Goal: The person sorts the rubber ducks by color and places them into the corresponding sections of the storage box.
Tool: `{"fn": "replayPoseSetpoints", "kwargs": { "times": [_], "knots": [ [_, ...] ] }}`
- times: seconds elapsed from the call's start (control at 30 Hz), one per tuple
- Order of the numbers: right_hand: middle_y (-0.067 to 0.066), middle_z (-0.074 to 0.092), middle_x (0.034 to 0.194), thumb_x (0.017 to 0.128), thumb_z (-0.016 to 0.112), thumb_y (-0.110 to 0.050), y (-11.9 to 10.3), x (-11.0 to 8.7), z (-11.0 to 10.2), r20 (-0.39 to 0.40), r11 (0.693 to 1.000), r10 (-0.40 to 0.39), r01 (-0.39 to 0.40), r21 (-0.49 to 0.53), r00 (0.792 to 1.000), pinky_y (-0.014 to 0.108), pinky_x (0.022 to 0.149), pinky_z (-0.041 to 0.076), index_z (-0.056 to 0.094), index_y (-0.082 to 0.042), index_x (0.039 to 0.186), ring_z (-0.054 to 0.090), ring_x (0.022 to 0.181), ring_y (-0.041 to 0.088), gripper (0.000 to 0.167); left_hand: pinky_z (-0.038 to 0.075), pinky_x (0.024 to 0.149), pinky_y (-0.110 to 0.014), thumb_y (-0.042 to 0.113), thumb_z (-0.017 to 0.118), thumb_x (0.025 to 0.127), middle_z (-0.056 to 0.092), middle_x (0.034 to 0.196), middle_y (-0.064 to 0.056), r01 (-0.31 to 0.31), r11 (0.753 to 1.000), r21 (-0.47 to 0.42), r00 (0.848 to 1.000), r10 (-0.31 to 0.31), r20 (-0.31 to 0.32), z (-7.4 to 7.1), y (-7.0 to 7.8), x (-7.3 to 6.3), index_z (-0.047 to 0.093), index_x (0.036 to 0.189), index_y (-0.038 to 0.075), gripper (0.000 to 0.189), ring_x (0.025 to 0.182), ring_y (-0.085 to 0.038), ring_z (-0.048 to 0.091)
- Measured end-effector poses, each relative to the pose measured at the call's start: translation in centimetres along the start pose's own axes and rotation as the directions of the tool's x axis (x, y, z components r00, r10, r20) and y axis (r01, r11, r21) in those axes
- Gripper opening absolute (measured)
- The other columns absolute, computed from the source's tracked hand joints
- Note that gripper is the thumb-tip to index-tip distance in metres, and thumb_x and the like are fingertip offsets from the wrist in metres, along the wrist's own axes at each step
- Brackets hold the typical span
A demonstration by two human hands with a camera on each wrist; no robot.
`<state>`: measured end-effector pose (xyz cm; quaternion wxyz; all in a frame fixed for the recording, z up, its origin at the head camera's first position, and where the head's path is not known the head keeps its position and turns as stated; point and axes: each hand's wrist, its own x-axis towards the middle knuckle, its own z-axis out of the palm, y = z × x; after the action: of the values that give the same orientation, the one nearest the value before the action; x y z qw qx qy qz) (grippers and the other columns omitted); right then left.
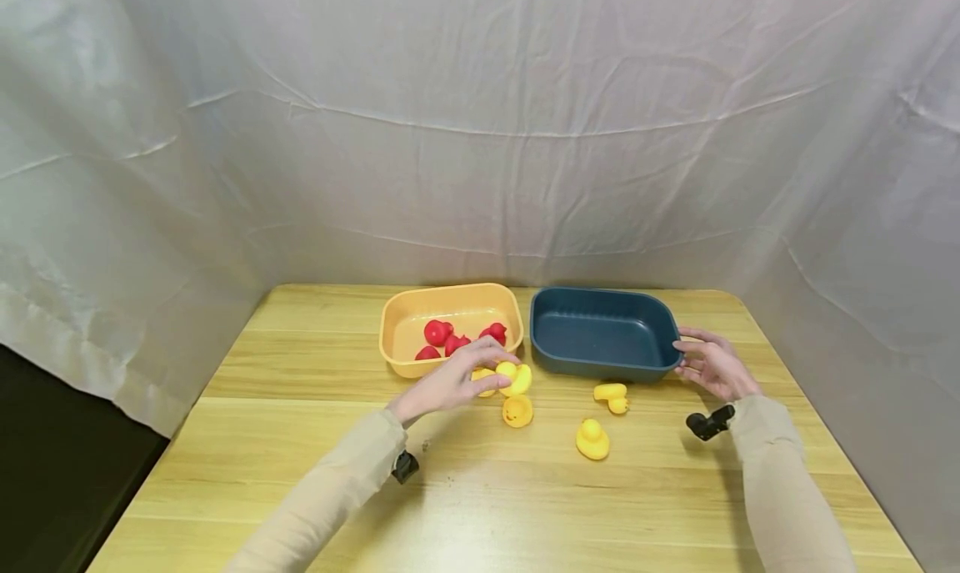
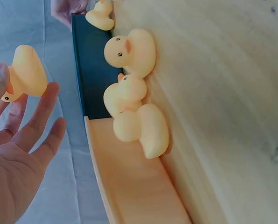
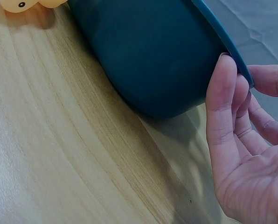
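Note:
My left hand (image 1: pixel 457 377) pinches a yellow rubber duck (image 2: pixel 29 72) between thumb and fingers, raised above the table in front of the orange bin (image 1: pixel 390 358). More yellow rubber ducks (image 1: pixel 517 411) lie below and beside that hand. Farther right, a duck stands upright (image 1: pixel 592 441) and another lies tipped over (image 1: pixel 611 394) in front of the dark blue bin (image 1: pixel 600 369). That bin's right end is gripped at the rim by my right hand (image 1: pixel 712 367); the right wrist view shows its fingers (image 3: pixel 221 107) against the outer wall.
Several red rubber ducks (image 1: pixel 438 333) lie inside the orange bin, which stands left of the blue one. Both bins are near the back edge of the wooden table (image 1: pixel 300 439). A pale cloth curtain (image 1: pixel 480 139) hangs behind and at the sides.

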<state>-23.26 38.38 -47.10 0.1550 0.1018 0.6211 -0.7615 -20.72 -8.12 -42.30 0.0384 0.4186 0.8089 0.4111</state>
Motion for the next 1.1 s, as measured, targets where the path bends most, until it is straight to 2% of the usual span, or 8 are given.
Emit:
{"fn": "replayPoseSetpoints", "kwargs": {
  "times": [0.17, 0.37, 0.5, 0.63, 0.8, 1.0, 1.1],
  "knots": [
    [-0.003, 0.064, 0.094, 0.103, 0.056, -0.011, 0.0, 0.0, 0.0, -0.001, 1.000, -0.001, 0.001, -0.009, 1.000, 0.023, 0.071, 0.062, 0.056, -0.025, 0.119, 0.063, 0.068, 0.011, 0.021, 0.054, 0.103, -0.035, 0.011, 0.071, 0.093, 0.063, 0.129, -0.013, -0.013, 1.000, -0.025, 1.000, 0.013, -0.005, -0.6, -0.2, 1.0, 0.068, 0.122, 0.004, 0.030, 0.120, -0.024, 0.059],
    [-0.005, 0.062, 0.098, 0.104, 0.055, -0.012, 0.0, -0.1, 0.1, 0.007, 1.000, -0.005, 0.005, -0.024, 1.000, 0.023, 0.072, 0.062, 0.058, -0.027, 0.117, 0.063, 0.069, 0.010, 0.020, 0.052, 0.109, -0.041, 0.011, 0.072, 0.093, 0.062, 0.137, -0.019, 0.032, 0.995, -0.090, 0.999, -0.028, 0.036, -1.3, -0.1, 2.1, 0.064, 0.123, 0.001, 0.032, 0.122, -0.029, 0.064],
    [-0.005, 0.062, 0.098, 0.103, 0.055, -0.012, 0.1, -0.1, 0.2, -0.005, 1.000, -0.002, 0.002, -0.027, 1.000, 0.022, 0.071, 0.062, 0.059, -0.027, 0.116, 0.062, 0.069, 0.010, 0.020, 0.050, 0.112, -0.044, 0.011, 0.074, 0.091, 0.065, 0.132, -0.016, 0.058, 0.991, -0.117, 0.998, -0.054, 0.038, -1.7, -0.1, 2.8, 0.064, 0.123, 0.003, 0.034, 0.123, -0.028, 0.062],
    [-0.006, 0.062, 0.098, 0.102, 0.058, -0.012, 0.1, 0.0, 0.2, -0.011, 1.000, 0.003, -0.003, -0.020, 1.000, 0.023, 0.071, 0.062, 0.057, -0.026, 0.118, 0.062, 0.069, 0.011, 0.021, 0.052, 0.109, -0.046, 0.012, 0.075, 0.090, 0.067, 0.125, -0.011, 0.090, 0.987, -0.136, 0.996, -0.088, 0.021, -1.9, -0.1, 3.3, 0.064, 0.124, 0.005, 0.036, 0.118, -0.024, 0.061],
    [-0.006, 0.061, 0.099, 0.102, 0.059, -0.011, 0.0, -0.1, 0.3, -0.011, 1.000, 0.004, -0.004, -0.012, 1.000, 0.023, 0.070, 0.062, 0.055, -0.024, 0.121, 0.062, 0.069, 0.010, 0.023, 0.053, 0.107, -0.044, 0.013, 0.077, 0.089, 0.068, 0.124, -0.012, 0.114, 0.977, -0.180, 0.993, -0.118, -0.012, -1.7, -0.3, 4.2, 0.066, 0.124, 0.004, 0.038, 0.114, -0.025, 0.063],
    [-0.005, 0.061, 0.097, 0.102, 0.059, -0.011, 0.0, -0.2, 0.3, -0.010, 1.000, 0.010, -0.010, -0.012, 1.000, 0.023, 0.070, 0.062, 0.054, -0.024, 0.122, 0.062, 0.069, 0.010, 0.024, 0.054, 0.108, -0.040, 0.013, 0.076, 0.090, 0.068, 0.121, -0.012, 0.145, 0.949, -0.281, 0.986, -0.162, -0.039, -1.3, -0.5, 5.5, 0.068, 0.123, 0.004, 0.035, 0.113, -0.024, 0.063],
    [-0.004, 0.062, 0.096, 0.102, 0.059, -0.012, -0.1, -0.2, 0.3, -0.010, 1.000, 0.015, -0.015, -0.015, 1.000, 0.022, 0.070, 0.061, 0.051, -0.023, 0.123, 0.062, 0.068, 0.010, 0.025, 0.054, 0.107, -0.038, 0.016, 0.074, 0.092, 0.069, 0.119, -0.011, 0.152, 0.949, -0.276, 0.984, -0.171, -0.048, -1.2, -0.6, 6.2, 0.068, 0.125, 0.005, 0.035, 0.111, -0.022, 0.062]
  ]
}}
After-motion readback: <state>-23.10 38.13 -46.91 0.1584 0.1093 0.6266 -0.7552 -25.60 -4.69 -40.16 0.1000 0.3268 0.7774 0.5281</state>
